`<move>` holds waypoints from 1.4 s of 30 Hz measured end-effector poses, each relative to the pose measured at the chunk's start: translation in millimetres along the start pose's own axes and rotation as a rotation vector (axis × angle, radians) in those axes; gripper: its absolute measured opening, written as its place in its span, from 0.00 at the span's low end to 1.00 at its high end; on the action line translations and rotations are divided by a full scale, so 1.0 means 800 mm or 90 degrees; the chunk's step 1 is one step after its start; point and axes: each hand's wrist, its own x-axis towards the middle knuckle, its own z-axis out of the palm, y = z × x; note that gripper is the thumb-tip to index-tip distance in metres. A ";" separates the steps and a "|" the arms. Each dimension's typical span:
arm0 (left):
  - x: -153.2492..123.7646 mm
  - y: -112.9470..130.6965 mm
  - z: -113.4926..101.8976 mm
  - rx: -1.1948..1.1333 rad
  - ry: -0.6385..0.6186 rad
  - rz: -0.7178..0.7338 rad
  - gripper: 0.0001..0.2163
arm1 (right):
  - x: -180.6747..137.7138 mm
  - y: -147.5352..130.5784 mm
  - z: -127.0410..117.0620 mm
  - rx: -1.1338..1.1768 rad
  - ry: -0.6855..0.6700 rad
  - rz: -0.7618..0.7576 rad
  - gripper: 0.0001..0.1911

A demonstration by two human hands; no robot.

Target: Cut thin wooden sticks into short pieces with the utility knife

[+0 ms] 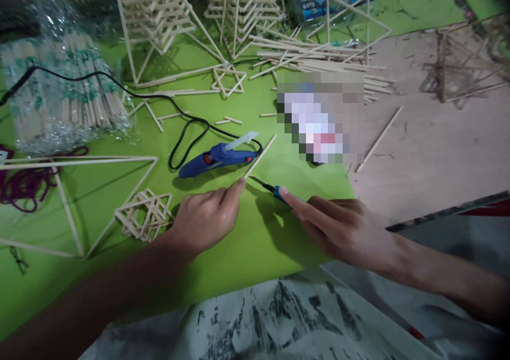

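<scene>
My left hand is closed on the near end of a thin wooden stick, which slants up and to the right over the green table surface. My right hand grips a craft knife with a blue handle, the index finger stretched along it. The knife's narrow dark blade points left, its tip close to the stick near my left fingertips; whether they touch I cannot tell. Just beyond the stick lies a blue glue gun with a clear glue stick in its back. A small woven stick star sits left of my left hand.
A black cord runs left from the glue gun. Packs of wooden sticks lie at left, beside purple string. Layered stick structures stand at the back, near loose sticks. A blurred-out phone-like object lies at right.
</scene>
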 end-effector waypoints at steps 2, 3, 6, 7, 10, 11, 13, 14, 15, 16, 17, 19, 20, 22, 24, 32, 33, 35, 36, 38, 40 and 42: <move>0.000 -0.001 0.001 0.004 0.006 0.012 0.16 | 0.001 0.000 0.001 -0.005 0.003 0.000 0.32; 0.000 -0.001 0.001 0.008 0.009 0.019 0.16 | 0.001 -0.001 0.001 -0.008 0.005 0.000 0.32; -0.001 -0.002 0.003 0.019 0.019 0.038 0.16 | 0.002 -0.001 0.001 -0.013 0.009 0.000 0.32; -0.002 -0.002 0.003 0.019 0.022 0.041 0.16 | 0.002 -0.001 0.001 -0.014 0.007 0.001 0.32; -0.003 -0.003 0.003 0.013 0.024 0.047 0.16 | 0.002 -0.002 0.001 -0.017 0.004 0.003 0.33; -0.003 -0.003 0.003 0.012 0.023 0.047 0.16 | 0.002 -0.002 0.001 -0.017 0.001 0.004 0.33; -0.003 -0.003 0.003 0.013 0.023 0.045 0.16 | 0.003 -0.003 0.001 -0.018 0.000 0.005 0.33; -0.003 -0.003 0.003 0.013 0.025 0.045 0.16 | 0.003 -0.003 0.001 -0.019 0.000 0.005 0.33; -0.003 -0.003 0.003 0.012 0.028 0.046 0.16 | 0.004 -0.003 0.001 -0.021 0.001 0.005 0.32; -0.003 -0.004 0.004 0.011 0.030 0.048 0.16 | 0.004 -0.004 0.000 -0.023 0.004 0.004 0.32; -0.004 -0.004 0.004 0.009 0.033 0.051 0.16 | 0.005 -0.004 0.000 -0.025 0.008 0.003 0.31; -0.004 -0.004 0.006 0.003 0.037 0.055 0.17 | 0.007 -0.005 -0.001 -0.032 0.011 0.000 0.31; -0.005 -0.004 0.006 0.002 0.039 0.051 0.17 | 0.008 -0.005 -0.001 -0.036 0.012 0.000 0.31; -0.005 -0.003 0.007 0.001 0.045 0.040 0.17 | 0.009 -0.006 -0.002 -0.041 0.014 -0.001 0.31; -0.005 -0.003 0.007 0.003 0.047 0.034 0.16 | 0.010 -0.006 -0.002 -0.040 0.013 0.000 0.31; -0.002 -0.003 0.006 0.002 0.028 0.043 0.16 | 0.012 -0.008 -0.003 -0.049 0.004 0.000 0.30; -0.002 -0.003 0.006 -0.001 0.025 0.043 0.16 | 0.013 -0.008 -0.003 -0.051 0.001 -0.002 0.30; -0.002 -0.004 0.007 -0.011 0.018 0.043 0.17 | 0.015 -0.009 -0.004 -0.058 -0.002 -0.002 0.30; -0.001 -0.004 0.008 -0.016 0.013 0.044 0.17 | 0.016 -0.009 -0.004 -0.060 -0.005 -0.002 0.29; -0.001 -0.005 0.009 -0.027 0.006 0.046 0.18 | 0.018 -0.008 -0.003 -0.057 -0.009 -0.003 0.29; -0.001 -0.006 0.009 -0.037 0.000 0.044 0.18 | 0.020 -0.008 -0.003 -0.054 -0.015 -0.003 0.29; 0.000 -0.007 0.009 -0.045 -0.004 0.038 0.17 | 0.021 -0.008 -0.004 -0.057 -0.019 -0.005 0.29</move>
